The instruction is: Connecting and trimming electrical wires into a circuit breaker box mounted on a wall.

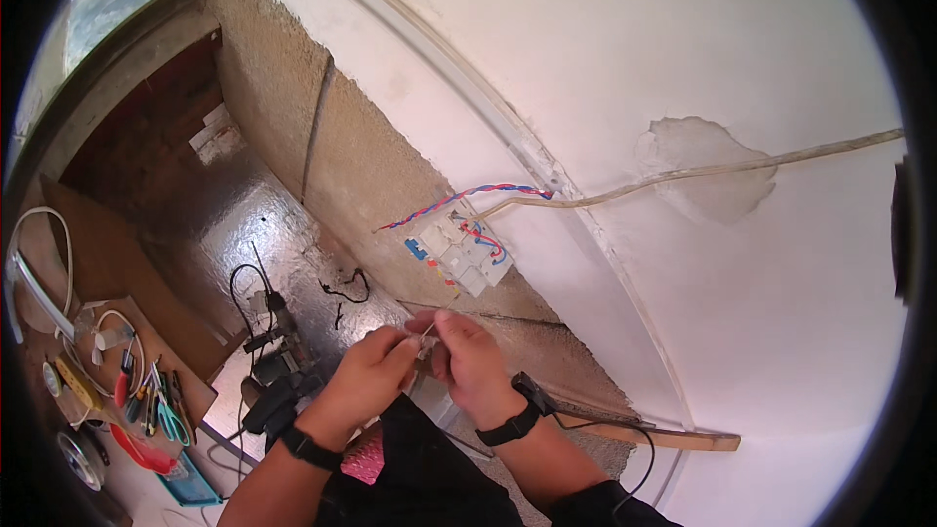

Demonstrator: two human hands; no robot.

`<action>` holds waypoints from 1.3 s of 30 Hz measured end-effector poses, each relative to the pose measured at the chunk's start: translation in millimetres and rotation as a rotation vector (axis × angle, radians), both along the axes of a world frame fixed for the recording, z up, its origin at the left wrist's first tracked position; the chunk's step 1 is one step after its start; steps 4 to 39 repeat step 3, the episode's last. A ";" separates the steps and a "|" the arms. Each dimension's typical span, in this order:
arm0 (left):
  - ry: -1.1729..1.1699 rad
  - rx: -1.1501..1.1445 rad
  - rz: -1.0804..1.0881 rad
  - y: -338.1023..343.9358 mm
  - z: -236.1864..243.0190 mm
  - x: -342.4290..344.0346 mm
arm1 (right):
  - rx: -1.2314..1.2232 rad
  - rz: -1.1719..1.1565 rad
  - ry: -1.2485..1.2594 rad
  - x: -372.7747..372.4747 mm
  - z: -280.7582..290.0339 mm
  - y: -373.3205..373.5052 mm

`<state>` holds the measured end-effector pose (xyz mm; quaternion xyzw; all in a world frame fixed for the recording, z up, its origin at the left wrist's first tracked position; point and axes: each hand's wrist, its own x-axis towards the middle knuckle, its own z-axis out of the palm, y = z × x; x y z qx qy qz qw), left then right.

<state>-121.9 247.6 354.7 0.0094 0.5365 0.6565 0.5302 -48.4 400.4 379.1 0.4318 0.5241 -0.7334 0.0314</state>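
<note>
Close in front of my body, my left hand (376,363) and my right hand (470,359) are brought together, fingers pinched. Between the fingertips is a small pale piece (427,344) with a thin whitish strand; its kind is too small to make out. Just beyond my hands, an electrical box (468,268) without a cover sits on the wall, with white modules and short red and blue wires inside. A twisted red and blue wire pair (459,197) sticks out above the box, its end free. A beige cable (625,189) runs from the box across the wall to the right.
A cordless drill (278,351) lies on the silvery sheet (264,220) at left. Farther left, a brown board (137,381) bears red-handled pliers (123,378), teal scissors (170,420) and other tools. A wooden strip (673,437) juts along the wall at right.
</note>
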 end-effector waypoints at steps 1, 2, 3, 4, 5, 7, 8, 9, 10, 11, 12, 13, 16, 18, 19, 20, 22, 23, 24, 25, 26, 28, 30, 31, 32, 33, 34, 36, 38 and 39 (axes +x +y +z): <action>-0.025 -0.004 0.013 -11.5 -1.5 5.0 | 0.002 0.001 0.007 3.1 2.7 -1.1; -0.064 0.003 0.056 -22.9 -2.0 11.6 | 0.236 0.153 -0.065 7.6 3.6 1.9; -0.059 0.001 0.057 -26.0 0.7 11.2 | 0.467 0.303 -0.139 11.9 3.4 6.0; -0.059 0.001 0.057 -26.0 0.7 11.2 | 0.467 0.303 -0.139 11.9 3.4 6.0; -0.059 0.001 0.057 -26.0 0.7 11.2 | 0.467 0.303 -0.139 11.9 3.4 6.0; -0.059 0.001 0.057 -26.0 0.7 11.2 | 0.467 0.303 -0.139 11.9 3.4 6.0; -0.059 0.001 0.057 -26.0 0.7 11.2 | 0.467 0.303 -0.139 11.9 3.4 6.0; -0.059 0.001 0.057 -26.0 0.7 11.2 | 0.467 0.303 -0.139 11.9 3.4 6.0; -0.059 0.001 0.057 -26.0 0.7 11.2 | 0.467 0.303 -0.139 11.9 3.4 6.0; -0.059 0.001 0.057 -26.0 0.7 11.2 | 0.467 0.303 -0.139 11.9 3.4 6.0; -0.059 0.001 0.057 -26.0 0.7 11.2 | 0.467 0.303 -0.139 11.9 3.4 6.0; -0.059 0.001 0.057 -26.0 0.7 11.2 | 0.467 0.303 -0.139 11.9 3.4 6.0; -0.059 0.001 0.057 -26.0 0.7 11.2 | 0.467 0.303 -0.139 11.9 3.4 6.0; -0.059 0.001 0.057 -26.0 0.7 11.2 | 0.467 0.303 -0.139 11.9 3.4 6.0; -0.059 0.001 0.057 -26.0 0.7 11.2 | 0.467 0.303 -0.139 11.9 3.4 6.0; -0.059 0.001 0.057 -26.0 0.7 11.2 | 0.467 0.303 -0.139 11.9 3.4 6.0; -0.059 0.001 0.057 -26.0 0.7 11.2 | 0.467 0.303 -0.139 11.9 3.4 6.0; -0.059 0.001 0.057 -26.0 0.7 11.2 | 0.467 0.303 -0.139 11.9 3.4 6.0; -0.059 0.001 0.057 -26.0 0.7 11.2 | 0.467 0.303 -0.139 11.9 3.4 6.0; -0.059 0.001 0.057 -26.0 0.7 11.2 | 0.467 0.303 -0.139 11.9 3.4 6.0; -0.059 0.001 0.057 -26.0 0.7 11.2 | 0.467 0.303 -0.139 11.9 3.4 6.0; -0.059 0.001 0.057 -26.0 0.7 11.2 | 0.467 0.303 -0.139 11.9 3.4 6.0; -0.059 0.001 0.057 -26.0 0.7 11.2 | 0.467 0.303 -0.139 11.9 3.4 6.0; -0.059 0.001 0.057 -26.0 0.7 11.2 | 0.467 0.303 -0.139 11.9 3.4 6.0; -0.059 0.001 0.057 -26.0 0.7 11.2 | 0.467 0.303 -0.139 11.9 3.4 6.0; -0.059 0.001 0.057 -26.0 0.7 11.2 | 0.467 0.303 -0.139 11.9 3.4 6.0; -0.059 0.001 0.057 -26.0 0.7 11.2 | 0.467 0.303 -0.139 11.9 3.4 6.0; -0.059 0.001 0.057 -26.0 0.7 11.2 | 0.467 0.303 -0.139 11.9 3.4 6.0; -0.059 0.001 0.057 -26.0 0.7 11.2 | 0.467 0.303 -0.139 11.9 3.4 6.0; -0.059 0.001 0.057 -26.0 0.7 11.2 | 0.467 0.303 -0.139 11.9 3.4 6.0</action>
